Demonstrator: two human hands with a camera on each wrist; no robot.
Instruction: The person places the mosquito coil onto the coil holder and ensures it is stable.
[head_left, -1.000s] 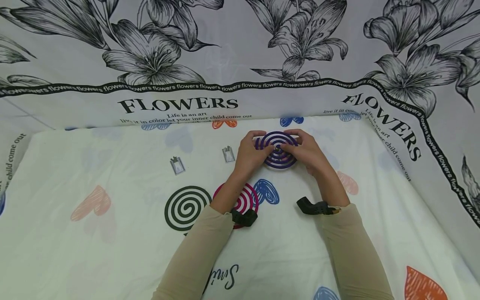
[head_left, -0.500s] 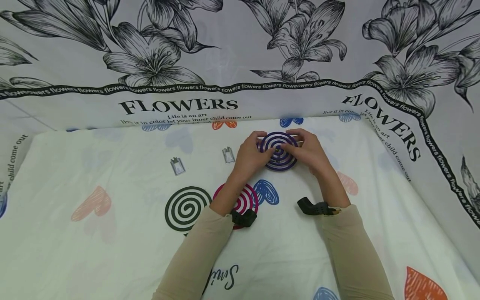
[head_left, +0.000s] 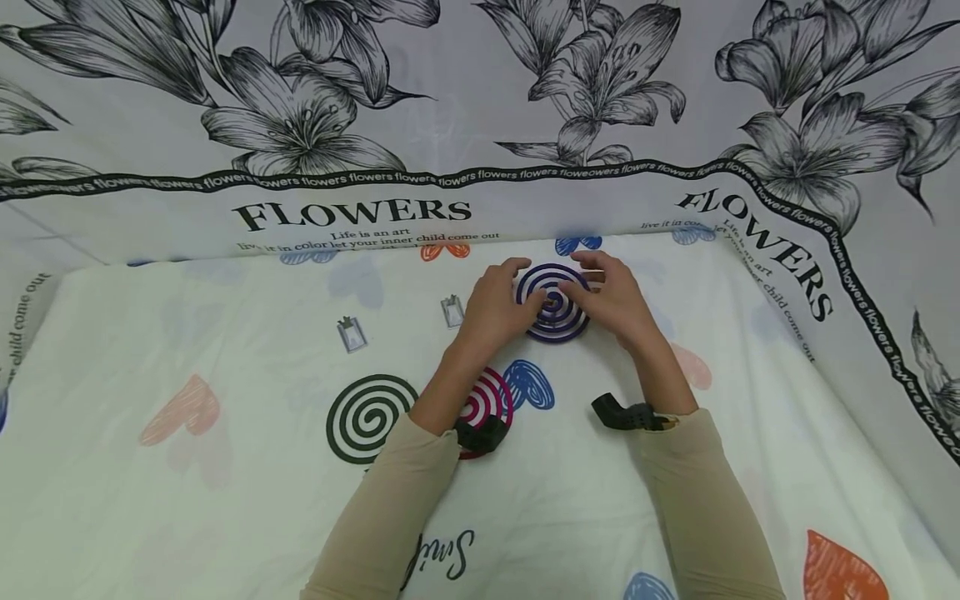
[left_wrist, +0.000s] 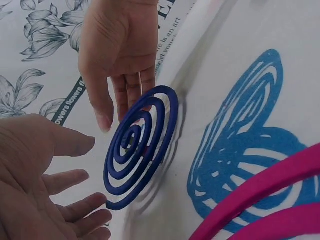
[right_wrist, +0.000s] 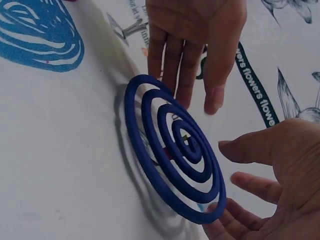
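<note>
A dark blue mosquito coil sits raised over the cloth, its shadow falling beneath it. Something small, yellowish and reddish, shows at its centre and under its rings in the right wrist view. My left hand is at the coil's left side, fingers spread and loosely bent. On the other side my right hand has its thumb and fingers apart. From the left wrist, the coil stands between both hands, and the left fingertips come right up to its outer ring. Neither hand grips it.
A dark green coil lies left of my left forearm, which partly covers a magenta coil. Two small metal stands, one farther left and one nearer my left hand, lie on the printed cloth. A flowered sheet hangs behind.
Both thumbs have drawn back from the coil's centre and the fingers have let go of it. The coil first shifted slightly toward me. The head view has also shifted a little.
</note>
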